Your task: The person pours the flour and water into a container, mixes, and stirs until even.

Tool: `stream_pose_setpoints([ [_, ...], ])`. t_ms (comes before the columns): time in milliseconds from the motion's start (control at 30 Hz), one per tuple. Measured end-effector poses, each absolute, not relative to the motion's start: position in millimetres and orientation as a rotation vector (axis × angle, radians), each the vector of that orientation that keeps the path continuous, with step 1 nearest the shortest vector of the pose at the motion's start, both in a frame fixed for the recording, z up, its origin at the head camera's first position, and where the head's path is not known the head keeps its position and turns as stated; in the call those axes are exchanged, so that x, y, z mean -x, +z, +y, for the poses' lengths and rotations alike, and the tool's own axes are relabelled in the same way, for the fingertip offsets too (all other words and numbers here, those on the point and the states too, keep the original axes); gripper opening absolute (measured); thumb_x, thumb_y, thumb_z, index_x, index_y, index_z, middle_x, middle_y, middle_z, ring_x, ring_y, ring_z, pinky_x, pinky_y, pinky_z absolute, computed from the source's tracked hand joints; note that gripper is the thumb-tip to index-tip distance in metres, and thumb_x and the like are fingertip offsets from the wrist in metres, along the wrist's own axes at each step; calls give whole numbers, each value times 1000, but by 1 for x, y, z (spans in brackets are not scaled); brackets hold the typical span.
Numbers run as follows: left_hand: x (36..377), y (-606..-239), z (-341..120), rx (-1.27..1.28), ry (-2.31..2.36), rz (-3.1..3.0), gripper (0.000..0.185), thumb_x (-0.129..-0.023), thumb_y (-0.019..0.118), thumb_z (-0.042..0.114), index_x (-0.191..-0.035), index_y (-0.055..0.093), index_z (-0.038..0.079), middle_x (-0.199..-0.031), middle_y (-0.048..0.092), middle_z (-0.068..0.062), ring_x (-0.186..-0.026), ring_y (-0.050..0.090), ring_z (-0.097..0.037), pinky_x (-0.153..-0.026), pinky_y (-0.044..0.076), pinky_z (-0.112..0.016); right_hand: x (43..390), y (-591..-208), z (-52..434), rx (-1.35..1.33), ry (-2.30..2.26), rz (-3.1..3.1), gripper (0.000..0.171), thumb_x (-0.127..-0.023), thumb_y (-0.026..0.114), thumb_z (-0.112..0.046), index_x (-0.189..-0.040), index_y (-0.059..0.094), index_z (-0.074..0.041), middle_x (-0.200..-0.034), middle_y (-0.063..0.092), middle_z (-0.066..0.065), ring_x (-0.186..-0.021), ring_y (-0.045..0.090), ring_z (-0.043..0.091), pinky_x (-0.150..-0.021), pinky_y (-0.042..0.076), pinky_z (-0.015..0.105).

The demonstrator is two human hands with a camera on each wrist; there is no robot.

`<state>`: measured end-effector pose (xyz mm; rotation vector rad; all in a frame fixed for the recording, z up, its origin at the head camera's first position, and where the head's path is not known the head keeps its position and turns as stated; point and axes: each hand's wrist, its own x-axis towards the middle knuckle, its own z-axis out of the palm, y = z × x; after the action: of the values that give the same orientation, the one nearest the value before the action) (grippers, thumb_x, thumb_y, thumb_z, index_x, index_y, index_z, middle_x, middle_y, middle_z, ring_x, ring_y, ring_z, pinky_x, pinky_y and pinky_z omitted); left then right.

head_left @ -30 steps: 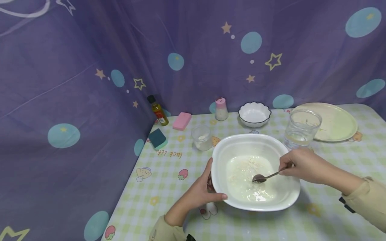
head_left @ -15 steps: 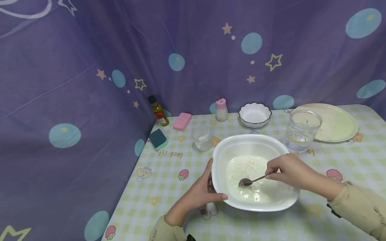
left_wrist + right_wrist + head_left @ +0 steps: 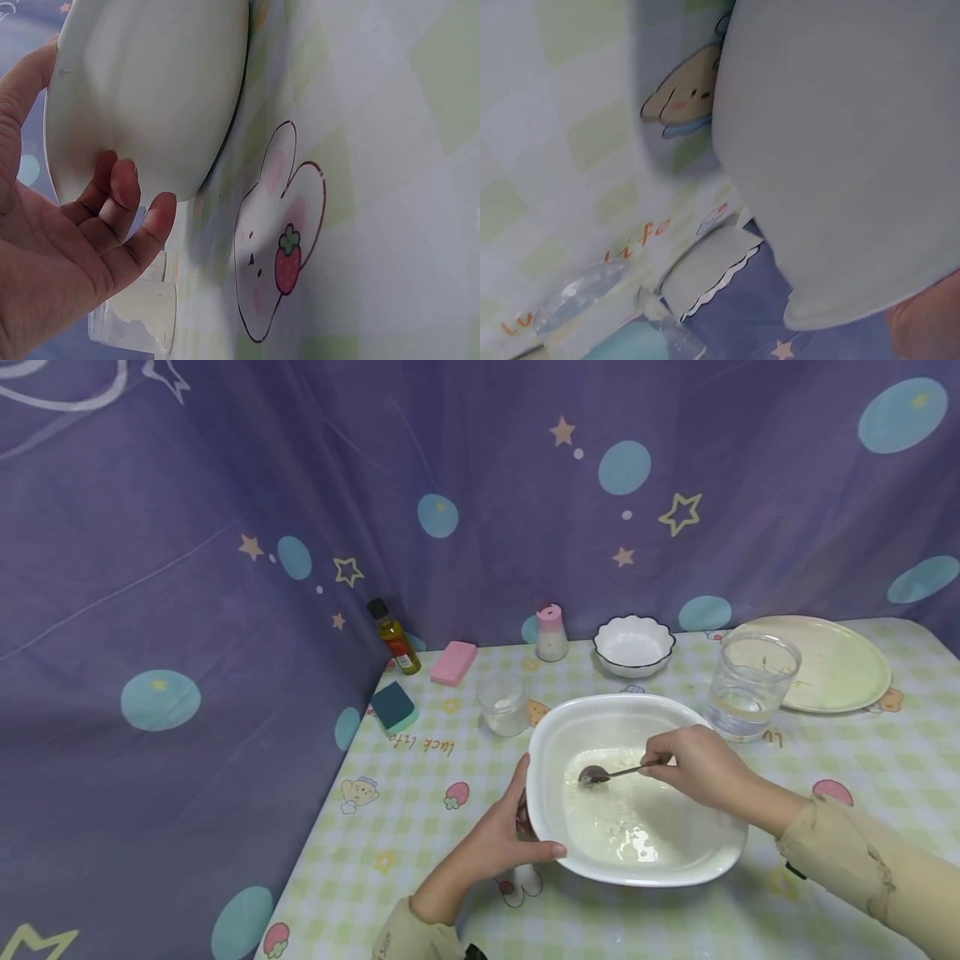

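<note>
A white basin (image 3: pixel 615 724) holds a shallow, pale, cloudy liquid (image 3: pixel 600 827) with whitish bits in it. My left hand (image 3: pixel 495 837) grips the basin's left side, thumb at the rim and fingers bent against the outer wall, as the left wrist view of the basin (image 3: pixel 157 82) shows. Between thumb and fingers, my right hand (image 3: pixel 699 768) pinches the handle of a dark metal spoon (image 3: pixel 595 775). The spoon's bowl dips into the liquid at the left part of the basin. In the right wrist view the basin wall (image 3: pixel 840 150) hides the spoon; only a bit of hand (image 3: pixel 930 322) shows.
Behind the basin stand a small clear cup (image 3: pixel 504 714), a pink-topped shaker (image 3: pixel 551 639), a scalloped bowl (image 3: pixel 633 647) and a water jar (image 3: pixel 738 706) by a plate (image 3: pixel 847 668). Farther left are an oil bottle (image 3: pixel 397 643), a pink sponge (image 3: pixel 453 663) and a green sponge (image 3: pixel 393 706).
My right hand has moved left with the spoon, whose bowl went leftward through the liquid, then toward the basin's far side. My left hand and the basin have stayed put.
</note>
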<state>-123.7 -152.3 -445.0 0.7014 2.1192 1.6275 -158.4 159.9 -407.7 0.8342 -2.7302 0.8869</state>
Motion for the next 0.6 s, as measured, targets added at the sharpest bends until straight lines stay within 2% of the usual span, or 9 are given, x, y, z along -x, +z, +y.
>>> stream_pose_setpoints([
  [267, 123, -444, -152, -681, 1625, 2102, 121, -80, 82, 12, -156, -10, 32, -116, 60, -22, -87, 66, -19, -77, 56, -36, 168, -402, 174, -744, 803, -2795, 17, -80, 79, -9, -72, 70, -21, -72, 67, -13, -69, 64, 11, -62, 51, 34],
  [600, 124, -447, -153, -710, 1643, 2118, 120, -79, 83, 19, -157, -8, 29, -115, 61, -24, -86, 67, -20, -75, 57, -35, 168, -385, 199, -730, 700, -2867, 18, -78, 80, -10, -70, 68, -21, -67, 62, -15, -62, 55, 5, -57, 45, 31],
])
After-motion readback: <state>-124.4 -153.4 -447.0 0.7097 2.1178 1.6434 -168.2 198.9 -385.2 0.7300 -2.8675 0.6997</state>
